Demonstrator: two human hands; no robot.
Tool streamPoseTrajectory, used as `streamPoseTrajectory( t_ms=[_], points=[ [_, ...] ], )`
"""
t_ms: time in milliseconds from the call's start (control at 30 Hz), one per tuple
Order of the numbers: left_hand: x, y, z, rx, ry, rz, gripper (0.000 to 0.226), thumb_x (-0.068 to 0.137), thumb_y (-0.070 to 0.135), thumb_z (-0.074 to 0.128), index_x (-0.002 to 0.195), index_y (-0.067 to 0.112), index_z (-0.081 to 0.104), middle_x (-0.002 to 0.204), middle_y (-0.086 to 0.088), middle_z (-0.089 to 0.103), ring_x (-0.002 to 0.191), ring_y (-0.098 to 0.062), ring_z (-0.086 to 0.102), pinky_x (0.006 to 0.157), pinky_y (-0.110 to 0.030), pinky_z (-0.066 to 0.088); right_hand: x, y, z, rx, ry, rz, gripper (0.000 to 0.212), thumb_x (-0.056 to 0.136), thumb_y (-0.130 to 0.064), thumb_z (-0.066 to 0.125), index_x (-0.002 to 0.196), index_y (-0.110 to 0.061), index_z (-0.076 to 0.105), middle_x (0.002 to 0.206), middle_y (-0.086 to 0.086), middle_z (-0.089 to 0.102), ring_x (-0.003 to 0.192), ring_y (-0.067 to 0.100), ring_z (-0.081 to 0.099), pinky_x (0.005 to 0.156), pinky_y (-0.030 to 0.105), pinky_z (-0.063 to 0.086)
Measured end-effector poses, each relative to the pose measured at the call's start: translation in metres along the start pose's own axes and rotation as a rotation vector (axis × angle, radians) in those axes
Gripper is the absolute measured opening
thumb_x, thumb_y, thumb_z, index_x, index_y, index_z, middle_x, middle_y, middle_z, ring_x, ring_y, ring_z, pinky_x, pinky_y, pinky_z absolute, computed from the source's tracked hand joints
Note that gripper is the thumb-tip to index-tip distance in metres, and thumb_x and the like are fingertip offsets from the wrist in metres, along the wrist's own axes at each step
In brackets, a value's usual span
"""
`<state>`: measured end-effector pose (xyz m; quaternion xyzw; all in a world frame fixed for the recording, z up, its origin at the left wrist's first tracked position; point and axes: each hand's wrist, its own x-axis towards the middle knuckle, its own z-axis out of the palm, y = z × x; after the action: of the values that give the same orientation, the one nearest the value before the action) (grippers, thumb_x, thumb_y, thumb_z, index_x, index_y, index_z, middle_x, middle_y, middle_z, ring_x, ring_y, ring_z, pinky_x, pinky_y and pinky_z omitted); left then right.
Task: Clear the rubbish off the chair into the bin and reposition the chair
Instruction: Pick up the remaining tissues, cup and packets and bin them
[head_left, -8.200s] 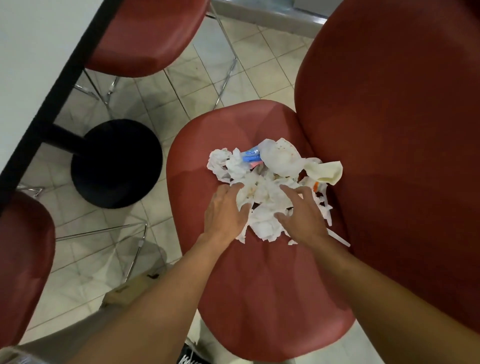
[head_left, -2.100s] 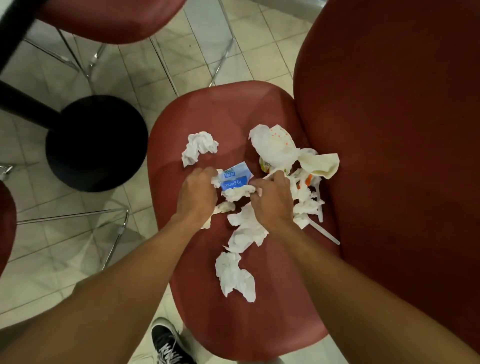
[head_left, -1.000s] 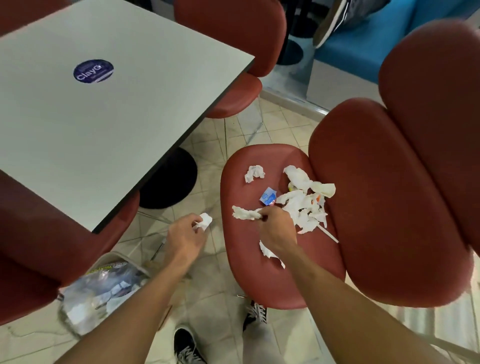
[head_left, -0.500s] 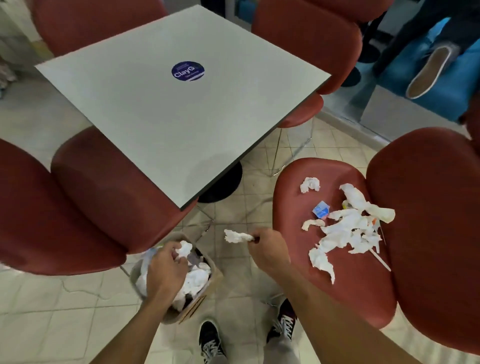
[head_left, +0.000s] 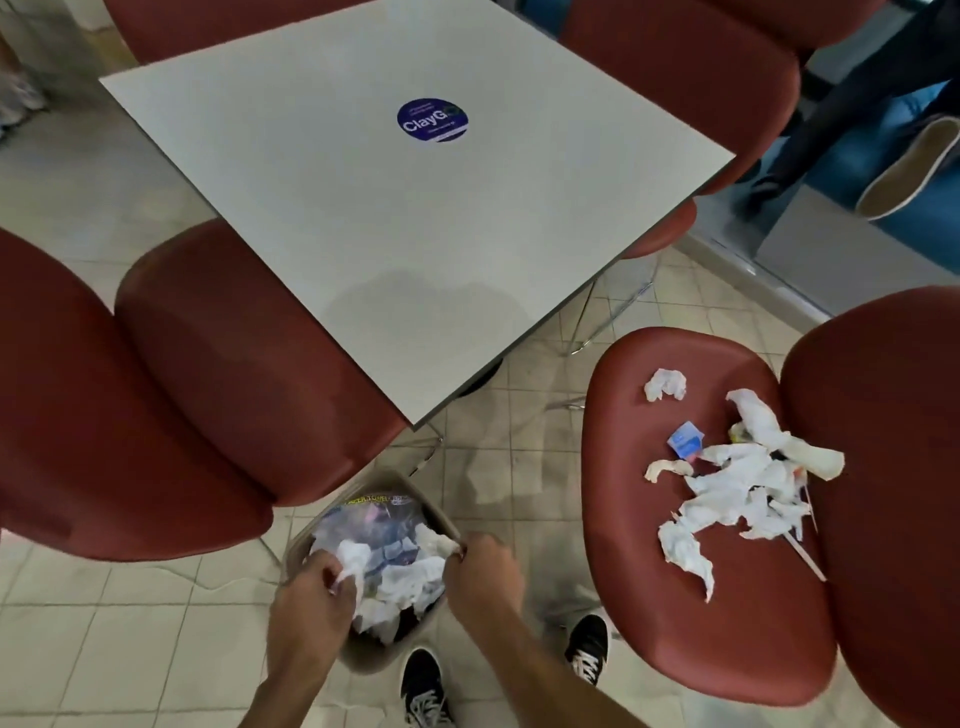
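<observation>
A small tan bin (head_left: 453, 524) lined with a clear bag stands on the floor in front of my feet, partly filled with white tissues. My left hand (head_left: 311, 597) is over its left side, fingers curled round a crumpled tissue (head_left: 349, 558). My right hand (head_left: 483, 571) is at the bin's right rim and pinches another tissue (head_left: 439, 544). To the right, the red chair (head_left: 623, 545) carries a pile of white tissues (head_left: 737, 483), a loose tissue ball (head_left: 665, 384), a small blue packet (head_left: 685, 440) and a thin straw (head_left: 808, 558).
A grey square table (head_left: 415, 218) with a blue round sticker (head_left: 432, 120) stands ahead. Red chairs sit at its left (head_left: 208, 374) and far side (head_left: 691, 78). My black sneakers (head_left: 426, 691) are on the tiled floor. Another person's shoe (head_left: 909, 166) rests on a blue bench at top right.
My right hand has carried its tissue from beside the chair to the bin's rim. My left hand stays over the bin with its tissue. The camera has tilted towards the bin.
</observation>
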<state>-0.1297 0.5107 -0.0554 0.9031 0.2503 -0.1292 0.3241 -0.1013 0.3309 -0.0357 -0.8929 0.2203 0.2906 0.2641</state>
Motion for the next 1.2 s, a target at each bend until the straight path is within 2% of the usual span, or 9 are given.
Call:
streamPoseTrajectory(
  t_ms=[133,233,300,533,700,833,967,1067,1200],
  points=[
    [0.008,-0.01,0.012,0.095,-0.065,-0.073,0.017,0.077,0.016,0.063,0.069,0.023,0.05,0.067,-0.007,0.056,0.064,-0.027,0.047,0.059,-0.03,0.036,0.01,0.008,0.021,-0.012,-0.102,0.01,0.034,0.083,-0.016,0.051,0.114,-0.019,0.063,0.114,0.005,0.067,0.107,0.025,0.063,0.089,0.031,0.05],
    [0.008,-0.019,0.019,0.132,-0.112,-0.017,0.015,0.079,0.018,0.063,0.068,0.023,0.054,0.069,-0.005,0.06,0.067,-0.029,0.055,0.062,-0.032,0.045,0.013,0.014,0.023,-0.042,-0.141,0.015,0.03,0.087,-0.016,0.049,0.114,-0.018,0.063,0.115,0.004,0.067,0.108,0.023,0.064,0.089,0.031,0.051],
    [0.007,-0.019,0.022,0.166,-0.129,-0.026,0.002,0.08,0.022,0.064,0.078,0.023,0.065,0.081,-0.007,0.067,0.077,-0.03,0.061,0.067,-0.032,0.048,0.015,0.019,0.018,-0.027,-0.151,0.023,0.03,0.088,-0.017,0.048,0.115,-0.02,0.063,0.117,0.002,0.066,0.11,0.022,0.063,0.089,0.029,0.05],
    [0.0,0.035,0.012,0.353,-0.093,-0.1,0.049,0.071,0.063,0.068,0.107,0.03,0.063,0.109,-0.003,0.067,0.099,-0.029,0.063,0.077,-0.034,0.046,0.027,0.042,-0.026,0.047,-0.159,0.05,0.035,0.086,-0.018,0.056,0.121,-0.022,0.059,0.115,-0.001,0.065,0.105,0.017,0.063,0.088,0.025,0.051],
    [0.0,0.076,0.014,0.383,-0.069,0.019,0.068,0.064,0.073,0.065,0.115,0.03,0.058,0.108,-0.003,0.067,0.102,-0.028,0.061,0.078,-0.035,0.047,0.037,0.064,-0.068,0.177,-0.103,0.068,0.036,0.085,-0.019,0.057,0.121,-0.022,0.061,0.112,0.0,0.067,0.102,0.018,0.064,0.087,0.027,0.053],
    [0.006,0.1,0.03,0.323,-0.131,0.124,0.061,0.069,0.066,0.068,0.113,0.025,0.059,0.097,0.0,0.065,0.092,-0.024,0.062,0.074,-0.031,0.046,0.043,0.093,-0.101,0.205,-0.071,0.078,0.036,0.083,-0.021,0.056,0.118,-0.022,0.063,0.118,0.001,0.065,0.109,0.021,0.062,0.092,0.027,0.05],
    [0.003,0.142,0.066,0.308,-0.198,0.154,0.05,0.057,0.071,0.072,0.089,0.035,0.06,0.084,0.001,0.068,0.091,-0.026,0.065,0.079,-0.035,0.049,0.051,0.136,-0.13,0.238,-0.009,0.108,0.033,0.082,-0.021,0.054,0.113,-0.023,0.065,0.118,-0.001,0.066,0.112,0.022,0.061,0.096,0.028,0.047],
    [-0.012,0.184,0.099,0.352,-0.195,0.178,0.057,0.062,0.071,0.069,0.107,0.036,0.061,0.118,-0.001,0.065,0.112,-0.026,0.058,0.092,-0.037,0.044,0.058,0.171,-0.15,0.249,0.032,0.11,0.03,0.082,-0.02,0.047,0.106,-0.02,0.066,0.107,0.0,0.069,0.102,0.023,0.065,0.085,0.028,0.05],
    [-0.027,0.225,0.149,0.355,-0.263,0.266,0.056,0.068,0.072,0.063,0.112,0.039,0.057,0.111,0.005,0.066,0.101,-0.02,0.062,0.082,-0.031,0.048,0.071,0.217,-0.167,0.365,0.187,0.197,0.023,0.078,-0.039,0.049,0.094,-0.028,0.061,0.086,-0.006,0.066,0.079,0.017,0.065,0.068,0.032,0.057]
  ],
)
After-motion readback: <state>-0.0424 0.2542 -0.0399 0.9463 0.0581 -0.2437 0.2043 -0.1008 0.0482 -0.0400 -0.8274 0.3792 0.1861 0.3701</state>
